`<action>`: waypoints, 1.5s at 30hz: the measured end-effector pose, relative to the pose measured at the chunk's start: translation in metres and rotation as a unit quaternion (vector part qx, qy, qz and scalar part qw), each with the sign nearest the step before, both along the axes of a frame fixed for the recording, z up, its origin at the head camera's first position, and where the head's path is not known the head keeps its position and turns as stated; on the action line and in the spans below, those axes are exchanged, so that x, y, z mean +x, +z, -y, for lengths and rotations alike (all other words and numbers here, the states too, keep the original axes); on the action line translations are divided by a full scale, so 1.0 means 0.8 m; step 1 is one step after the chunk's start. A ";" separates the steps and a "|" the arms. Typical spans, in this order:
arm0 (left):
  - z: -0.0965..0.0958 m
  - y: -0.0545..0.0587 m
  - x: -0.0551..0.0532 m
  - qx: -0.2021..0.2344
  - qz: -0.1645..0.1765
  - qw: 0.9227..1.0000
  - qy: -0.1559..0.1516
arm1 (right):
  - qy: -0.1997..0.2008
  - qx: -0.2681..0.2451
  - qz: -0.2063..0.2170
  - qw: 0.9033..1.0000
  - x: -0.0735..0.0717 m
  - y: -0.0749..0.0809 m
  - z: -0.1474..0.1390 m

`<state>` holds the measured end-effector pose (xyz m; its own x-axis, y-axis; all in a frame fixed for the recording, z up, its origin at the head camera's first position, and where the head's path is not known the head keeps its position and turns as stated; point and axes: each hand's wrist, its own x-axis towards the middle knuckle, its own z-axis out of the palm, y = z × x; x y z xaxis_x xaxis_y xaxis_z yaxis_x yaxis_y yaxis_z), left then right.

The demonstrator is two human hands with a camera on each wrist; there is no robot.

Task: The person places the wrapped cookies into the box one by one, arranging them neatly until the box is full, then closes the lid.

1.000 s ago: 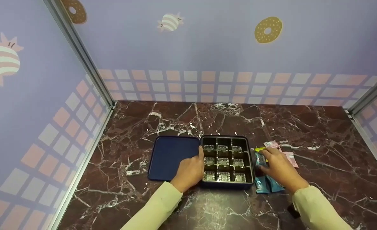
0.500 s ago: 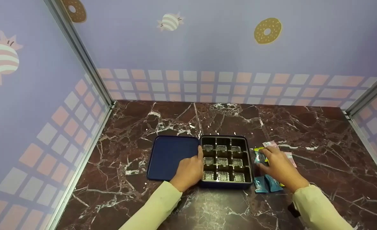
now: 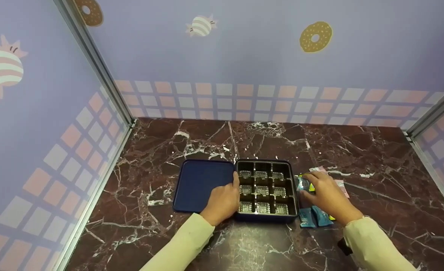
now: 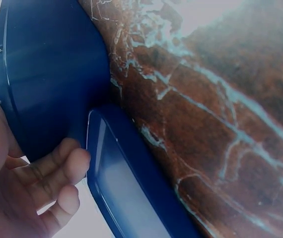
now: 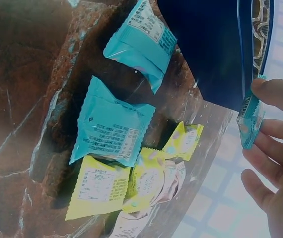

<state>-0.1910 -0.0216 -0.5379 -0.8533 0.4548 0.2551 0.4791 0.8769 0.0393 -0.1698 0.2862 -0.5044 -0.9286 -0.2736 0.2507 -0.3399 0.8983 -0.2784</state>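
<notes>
My right hand (image 3: 329,194) pinches a blue wrapped snack packet (image 5: 250,121) between thumb and fingers. In the right wrist view the packet overlaps the rim of the navy tin (image 3: 267,218). The tin stands without its lid, and a dark plastic tray (image 3: 264,181) with several square compartments fills it; no packets show in them. My left hand (image 3: 223,203) rests against the tin's left side, its index finger lying along the edge. The navy lid (image 3: 203,184) lies flat just left of the tin, with my left fingertips (image 4: 77,163) right at its edge.
Right of the tin lie loose packets: blue ones (image 5: 114,124), yellow ones (image 5: 99,186) and pink ones (image 5: 131,223). The brown marble-patterned table (image 3: 161,146) is bounded by a patterned back wall (image 3: 244,56) and side walls.
My right hand has shifted the blue packet slightly left and up, toward the tin's right side. The left hand, tin and lid have stayed put.
</notes>
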 end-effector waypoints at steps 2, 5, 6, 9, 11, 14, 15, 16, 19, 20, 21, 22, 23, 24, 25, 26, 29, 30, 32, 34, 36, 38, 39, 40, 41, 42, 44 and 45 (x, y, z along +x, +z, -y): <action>0.000 0.000 0.000 0.000 -0.003 1.000 -0.001 | 0.001 0.000 0.003 1.000 0.000 0.000 0.001; 0.000 0.000 0.000 -0.003 -0.004 1.000 -0.001 | 0.001 0.001 0.009 1.000 -0.001 0.002 0.003; 0.000 0.000 0.000 -0.004 -0.001 1.000 0.000 | 0.001 0.002 0.011 1.000 -0.001 0.002 0.004; 0.000 0.001 0.000 -0.004 0.010 1.000 0.001 | 0.005 0.003 0.007 1.000 -0.002 0.002 0.006; 0.000 0.002 0.000 -0.004 0.016 1.000 0.002 | 0.010 0.000 -0.002 1.000 -0.003 0.002 0.008; 0.000 0.002 -0.001 -0.007 0.022 1.000 0.002 | 0.015 -0.002 -0.015 1.000 -0.005 0.001 0.011; 0.000 0.002 -0.001 -0.009 0.023 1.000 0.002 | 0.016 -0.003 -0.019 1.000 -0.005 0.001 0.012; 0.000 0.002 -0.001 -0.010 0.024 1.000 0.002 | 0.016 -0.003 -0.021 1.000 -0.006 0.001 0.012; 0.000 0.001 -0.001 -0.013 0.027 1.000 0.002 | 0.016 -0.001 -0.025 1.000 -0.007 0.000 0.015; 0.000 0.001 -0.001 -0.015 0.027 1.000 0.002 | 0.017 -0.001 -0.025 1.000 -0.007 0.001 0.015; 0.000 0.001 -0.001 -0.016 0.027 1.000 0.002 | 0.018 -0.001 -0.026 0.999 -0.007 0.001 0.016; 0.000 0.001 0.000 -0.017 0.027 0.999 0.002 | 0.019 -0.001 -0.026 0.999 -0.008 0.001 0.017; 0.000 0.001 0.000 -0.018 0.027 0.999 0.002 | 0.019 0.000 -0.026 0.999 -0.008 0.001 0.018; 0.000 0.001 0.000 -0.018 0.027 0.999 0.002 | 0.020 0.002 -0.025 0.999 -0.008 0.001 0.019; 0.000 0.001 0.000 -0.018 0.026 0.999 0.001 | 0.020 0.003 -0.023 1.000 -0.008 0.001 0.020; 0.000 0.001 0.000 -0.018 0.025 1.000 0.001 | 0.020 0.004 -0.021 1.000 -0.008 0.001 0.020; 0.000 0.001 -0.001 -0.014 0.018 1.000 -0.001 | 0.019 0.009 -0.019 1.000 -0.009 0.001 0.023; 0.000 0.001 -0.001 -0.013 0.015 1.000 -0.001 | 0.020 0.009 -0.018 1.000 -0.009 0.001 0.024; 0.000 0.000 -0.001 -0.011 0.012 1.000 -0.002 | 0.021 0.008 -0.017 1.000 -0.009 0.000 0.026; 0.000 0.000 -0.001 -0.010 0.013 1.000 -0.001 | 0.021 0.005 -0.016 1.000 -0.009 0.000 0.028; -0.001 0.000 -0.001 -0.010 0.018 1.000 0.000 | 0.022 0.003 -0.014 1.000 -0.009 -0.001 0.030; -0.001 0.001 -0.001 -0.012 0.025 1.000 0.001 | 0.024 0.003 -0.014 1.000 -0.009 -0.001 0.032; -0.001 0.001 -0.001 -0.012 0.027 1.000 0.002 | 0.025 0.003 -0.015 1.000 -0.009 -0.001 0.033; -0.001 0.001 -0.001 -0.013 0.029 1.000 0.001 | 0.028 0.003 -0.018 0.999 -0.009 -0.001 0.034; -0.001 0.002 -0.001 -0.012 0.029 1.000 0.001 | 0.030 0.003 -0.020 0.999 -0.010 -0.001 0.035; -0.001 0.001 -0.001 -0.012 0.027 1.000 0.000 | 0.034 0.003 -0.022 0.999 -0.010 -0.001 0.035; 0.000 0.001 0.000 -0.011 0.023 1.000 -0.002 | 0.039 0.005 -0.026 0.999 -0.011 -0.001 0.037; 0.000 0.001 0.000 -0.010 0.019 1.000 -0.003 | 0.041 0.005 -0.026 0.999 -0.011 -0.002 0.038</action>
<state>-0.1913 -0.0215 -0.5370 -0.8597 0.4641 0.2135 0.4823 0.8751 0.0396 -0.1790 0.2560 -0.5056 -0.8887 -0.3511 0.2950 -0.4262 0.8697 -0.2488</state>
